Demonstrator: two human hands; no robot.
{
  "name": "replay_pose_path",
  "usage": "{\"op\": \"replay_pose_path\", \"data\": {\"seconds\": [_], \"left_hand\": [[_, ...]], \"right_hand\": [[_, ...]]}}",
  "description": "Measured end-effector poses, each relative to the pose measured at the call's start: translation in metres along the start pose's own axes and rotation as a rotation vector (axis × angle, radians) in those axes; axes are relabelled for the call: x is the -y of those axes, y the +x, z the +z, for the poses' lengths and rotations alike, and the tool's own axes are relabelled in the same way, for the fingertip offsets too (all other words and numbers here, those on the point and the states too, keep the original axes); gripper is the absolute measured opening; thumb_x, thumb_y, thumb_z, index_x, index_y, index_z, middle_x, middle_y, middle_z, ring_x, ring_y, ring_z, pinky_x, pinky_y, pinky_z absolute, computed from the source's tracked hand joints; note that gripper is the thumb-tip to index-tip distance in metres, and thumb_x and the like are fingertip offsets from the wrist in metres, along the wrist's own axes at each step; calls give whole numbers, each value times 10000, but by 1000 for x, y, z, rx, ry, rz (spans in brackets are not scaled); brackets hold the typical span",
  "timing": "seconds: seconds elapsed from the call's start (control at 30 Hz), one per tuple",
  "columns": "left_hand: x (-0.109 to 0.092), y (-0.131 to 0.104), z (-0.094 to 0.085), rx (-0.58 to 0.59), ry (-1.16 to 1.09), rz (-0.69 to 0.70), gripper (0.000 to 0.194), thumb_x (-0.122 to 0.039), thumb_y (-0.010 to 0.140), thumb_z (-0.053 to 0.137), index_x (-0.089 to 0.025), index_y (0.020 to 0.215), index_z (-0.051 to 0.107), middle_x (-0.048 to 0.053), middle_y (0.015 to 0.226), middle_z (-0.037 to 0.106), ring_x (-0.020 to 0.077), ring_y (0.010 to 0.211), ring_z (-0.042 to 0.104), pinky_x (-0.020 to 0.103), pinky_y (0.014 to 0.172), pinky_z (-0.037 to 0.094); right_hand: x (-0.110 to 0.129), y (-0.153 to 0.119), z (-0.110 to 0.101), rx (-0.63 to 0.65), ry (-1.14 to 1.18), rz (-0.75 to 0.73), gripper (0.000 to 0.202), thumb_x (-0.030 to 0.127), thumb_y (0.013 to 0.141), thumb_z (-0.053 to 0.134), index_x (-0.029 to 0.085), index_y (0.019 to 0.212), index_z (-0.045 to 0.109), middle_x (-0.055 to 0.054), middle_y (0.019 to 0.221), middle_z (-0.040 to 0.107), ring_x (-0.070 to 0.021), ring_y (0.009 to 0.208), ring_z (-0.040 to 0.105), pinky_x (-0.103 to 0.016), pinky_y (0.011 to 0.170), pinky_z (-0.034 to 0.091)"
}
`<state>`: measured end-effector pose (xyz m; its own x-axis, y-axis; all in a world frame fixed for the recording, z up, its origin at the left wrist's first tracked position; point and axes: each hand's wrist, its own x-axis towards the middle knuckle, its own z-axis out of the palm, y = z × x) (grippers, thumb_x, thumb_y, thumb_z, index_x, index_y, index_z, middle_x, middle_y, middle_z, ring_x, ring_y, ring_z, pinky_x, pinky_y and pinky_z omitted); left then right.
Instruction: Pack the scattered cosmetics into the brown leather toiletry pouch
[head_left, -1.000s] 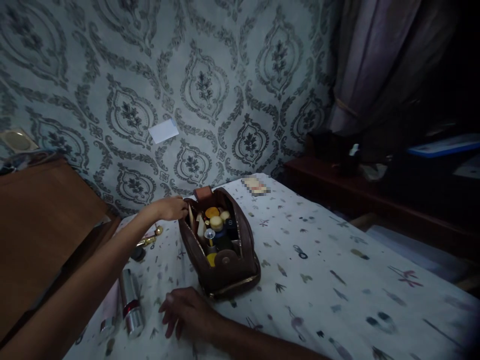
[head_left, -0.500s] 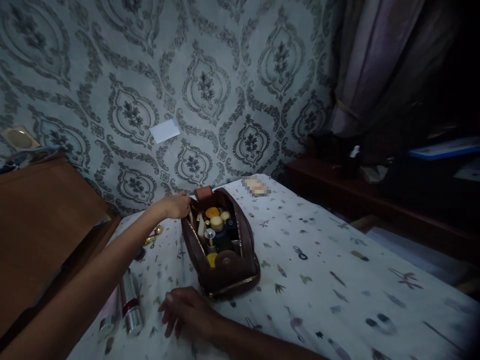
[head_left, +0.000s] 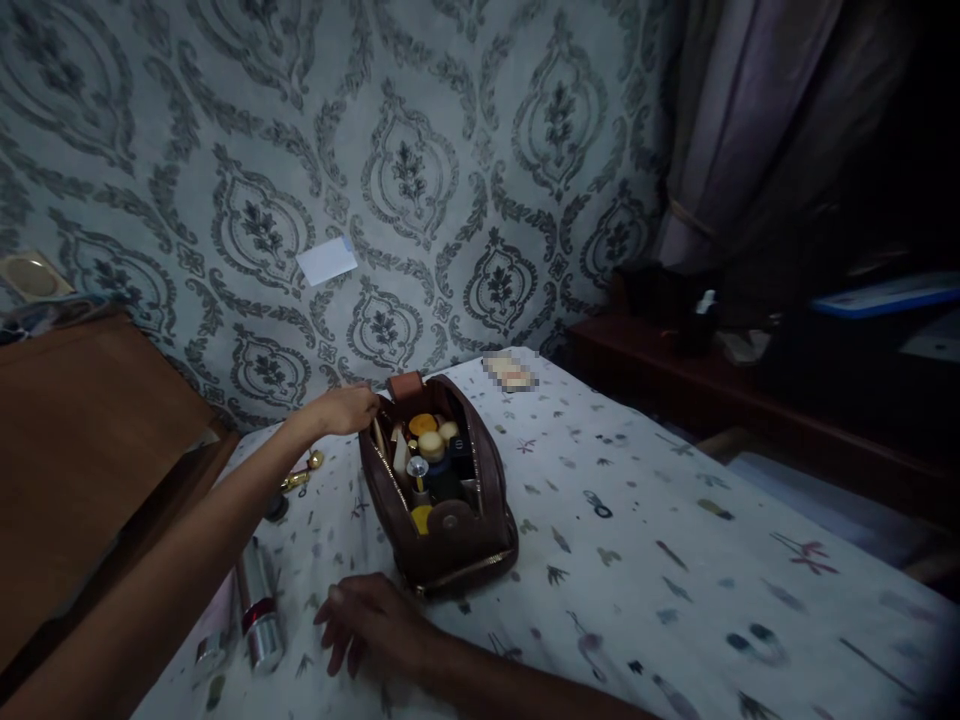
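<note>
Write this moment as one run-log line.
left hand: at rim of brown bag | right hand: nearby, empty | bag: open, items inside

The left forearm (head_left: 187, 530) is slender and bare, tapering to a narrow wrist and small, bare left hand (head_left: 341, 410); the right forearm (head_left: 517, 668) and right hand (head_left: 375, 625) are bare too (nail details stay too dim to read).

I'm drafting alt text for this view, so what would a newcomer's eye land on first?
Probably the open dark brown bag in the middle of the patterned white sheet, packed with small containers, some with yellow or cream tops, the left hand at its far left edge. Next, perhaps, the ornate grey wallpaper behind it, with a pale rectangle on it, and the silvery tube with a red band at lower left.
</note>
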<state>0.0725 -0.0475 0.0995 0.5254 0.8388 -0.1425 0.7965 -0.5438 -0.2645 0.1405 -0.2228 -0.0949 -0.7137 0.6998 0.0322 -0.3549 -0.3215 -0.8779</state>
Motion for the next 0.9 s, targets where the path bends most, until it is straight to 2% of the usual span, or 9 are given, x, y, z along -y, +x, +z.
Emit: {"op": "replay_pose_path", "data": {"seconds": [0.17, 0.33, 0.4, 0.53, 0.57, 0.63, 0.77, 0.9], "left_hand": [[-5, -2, -5, 24, 8, -13, 322, -160, 844, 461, -192, 1029, 723, 91, 1101, 699, 228, 1035, 657, 299, 918, 495], [-14, -11, -20, -82, -27, -46, 346, -191, 870, 452, -208, 1108, 702, 81, 1139, 702, 239, 1068, 651, 315, 943, 487], [-15, -21, -25, -170, -69, -72, 385, -203, 903, 406, -192, 1187, 665, 86, 1183, 698, 234, 1105, 639, 318, 967, 475], [-8, -51, -18, -469, -259, -191, 387, -238, 923, 381, -162, 1204, 636, 79, 1181, 713, 225, 1082, 649, 333, 965, 480], [-4, -60, -13, -517, -306, -227, 374, -249, 922, 389, -161, 1188, 637, 75, 1156, 722, 219, 1050, 661, 332, 950, 488], [8, -78, 4, -525, -365, -306, 361, -261, 927, 387, -164, 1178, 626, 70, 1138, 725, 201, 997, 678, 317, 916, 501], [38, -116, 53, -421, -386, -474, 338, -258, 934, 378, -175, 1145, 629, 71, 1075, 739, 195, 943, 691, 304, 840, 512], [59, -153, 110, -331, -362, -614, 289, -241, 910, 405, -177, 998, 672, 82, 955, 753, 227, 916, 688, 324, 813, 508]], "right_hand": [[0, 0, -1, -6, -10, 3, 808, 912, 584, 564, 135, 800, 598, 5, 665, 571, -93, 493, 558, -215, 463, 373], [-3, 2, 0, -2, -19, 1, 798, 902, 607, 560, 131, 807, 602, 4, 673, 572, -88, 500, 560, -209, 472, 368], [-2, 2, 0, 0, -22, 7, 798, 901, 611, 560, 130, 814, 602, 2, 679, 570, -90, 508, 562, -210, 478, 366], [3, -3, 0, -30, -60, 2, 810, 903, 625, 549, 125, 834, 623, -10, 707, 584, -96, 527, 564, -226, 507, 385], [4, -4, 0, -38, -74, -6, 801, 893, 645, 548, 121, 841, 632, -15, 711, 590, -97, 535, 565, -231, 519, 393], [5, -6, -1, -44, -90, -15, 771, 866, 684, 554, 118, 845, 644, -16, 700, 595, -100, 544, 559, -234, 529, 401], [3, -5, -1, -28, -68, 2, 725, 830, 711, 580, 125, 867, 637, -16, 718, 592, -110, 549, 573, -223, 481, 402], [3, -4, 0, -24, -111, 7, 719, 815, 722, 587, 117, 887, 637, -26, 753, 595, -114, 567, 599, -216, 478, 407]]}}
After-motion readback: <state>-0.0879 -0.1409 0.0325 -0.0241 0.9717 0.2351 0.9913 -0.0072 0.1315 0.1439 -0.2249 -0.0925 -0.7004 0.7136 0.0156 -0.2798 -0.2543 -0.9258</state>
